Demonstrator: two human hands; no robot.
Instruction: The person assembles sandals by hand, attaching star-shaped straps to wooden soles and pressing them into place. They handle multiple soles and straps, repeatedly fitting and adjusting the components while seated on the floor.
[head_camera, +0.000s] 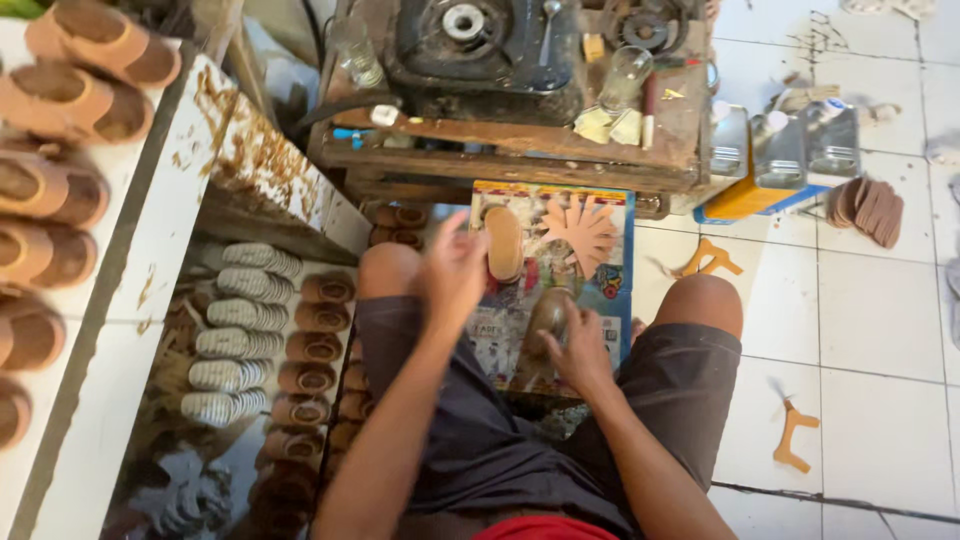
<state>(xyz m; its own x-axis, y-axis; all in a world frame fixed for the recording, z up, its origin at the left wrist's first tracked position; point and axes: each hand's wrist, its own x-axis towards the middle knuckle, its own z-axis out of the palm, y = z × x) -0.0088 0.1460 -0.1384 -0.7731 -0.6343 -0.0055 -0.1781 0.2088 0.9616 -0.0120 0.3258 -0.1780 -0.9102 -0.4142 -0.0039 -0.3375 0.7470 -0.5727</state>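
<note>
right hand (578, 350) on tan, oval sole (546, 318)

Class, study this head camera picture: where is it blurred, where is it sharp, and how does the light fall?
Head view: the left hand is smeared by motion blur; the right hand, on a brown sole piece, is softer but readable. The tan sandals on the left and the white floor tiles look sharp. Light is even daylight, with soft shadows and no harsh glare.
</note>
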